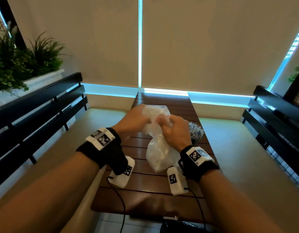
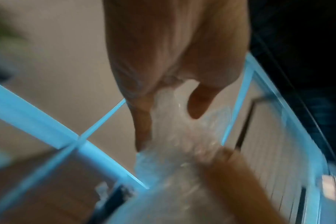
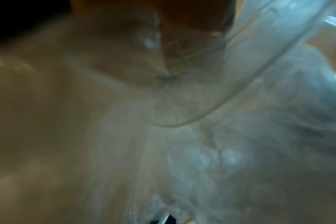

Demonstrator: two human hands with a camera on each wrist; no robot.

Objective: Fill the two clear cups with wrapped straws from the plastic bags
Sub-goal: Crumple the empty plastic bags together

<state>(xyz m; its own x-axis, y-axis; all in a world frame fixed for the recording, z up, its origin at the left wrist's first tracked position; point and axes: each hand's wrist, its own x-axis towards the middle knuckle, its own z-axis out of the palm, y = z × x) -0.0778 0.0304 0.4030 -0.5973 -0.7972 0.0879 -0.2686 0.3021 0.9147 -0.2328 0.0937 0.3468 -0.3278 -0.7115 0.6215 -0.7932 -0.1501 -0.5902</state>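
Observation:
A crumpled clear plastic bag point(image 1: 158, 148) hangs above the brown slatted table point(image 1: 145, 182), held up by both hands. My left hand point(image 1: 134, 119) grips its upper part from the left. My right hand point(image 1: 170, 130) pinches the bag's middle from the right. In the left wrist view the left fingers point(image 2: 142, 121) lie along the bag point(image 2: 182, 151), and the picture is blurred. The bag point(image 3: 220, 136) fills the right wrist view, close and out of focus. A bundle of wrapped straws point(image 1: 195, 132) stands at the table's right edge behind my right hand; its cup is hidden.
Cream bench seats with black slatted backs point(image 1: 36, 111) flank the narrow table on both sides. Beige blinds point(image 1: 195, 47) close the far end. A planter of green plants point(image 1: 19, 64) sits at upper left. Something dark point(image 1: 184, 226) lies below the table's near edge.

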